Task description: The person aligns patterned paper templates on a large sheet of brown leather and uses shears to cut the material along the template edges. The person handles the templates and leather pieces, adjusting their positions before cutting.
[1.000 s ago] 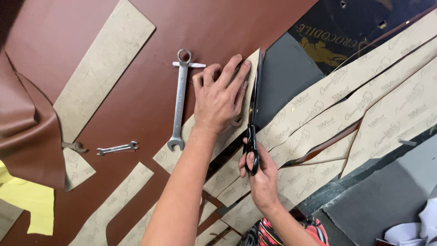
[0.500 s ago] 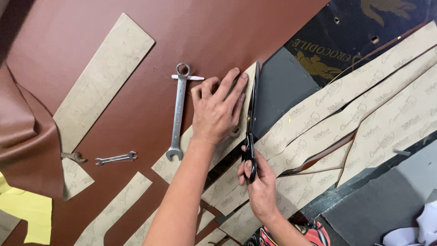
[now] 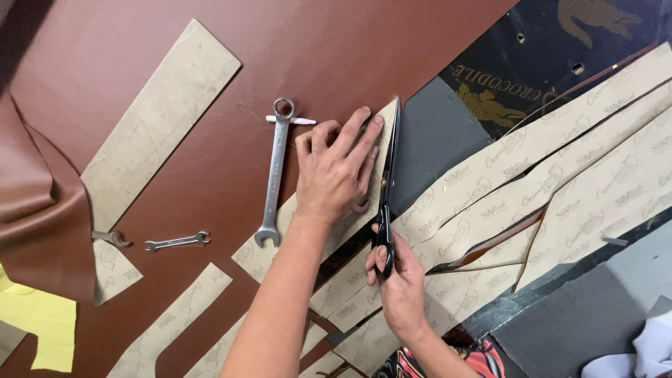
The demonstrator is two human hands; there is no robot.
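Item: left hand [image 3: 334, 175], at centre of frame, lay flat with fingers spread, palm pressing down on a tan card pattern strip [image 3: 297, 234] that rested on the brown leather sheet [image 3: 336, 49]; it gripped nothing. Item: right hand [image 3: 397, 280], lower centre, was closed around the handles of the black scissors [image 3: 386, 185], fingers through the loops. The scissors stood nearly upright in the frame, blades pointing toward the top, running along the right edge of the pressed strip and just beside the left fingertips; whether the blades were parted could not be told. Item: large wrench [image 3: 273, 175], lying on the leather just left of the left hand, ring end upward, open end downward over the strip's lower part. A short white stick [image 3: 294, 120] lay crosswise under its ring end. Item: small wrench [image 3: 177, 241], at left of centre, well apart from the hands. Item: long card strip [image 3: 164, 115], upper left, lying diagonally. Item: further card strips [image 3: 560, 175], fanned across the right side of frame over a dark surface. Item: folded leather [image 3: 35, 217], at left edge, with yellow sheet [image 3: 42, 329] at lower left corner.
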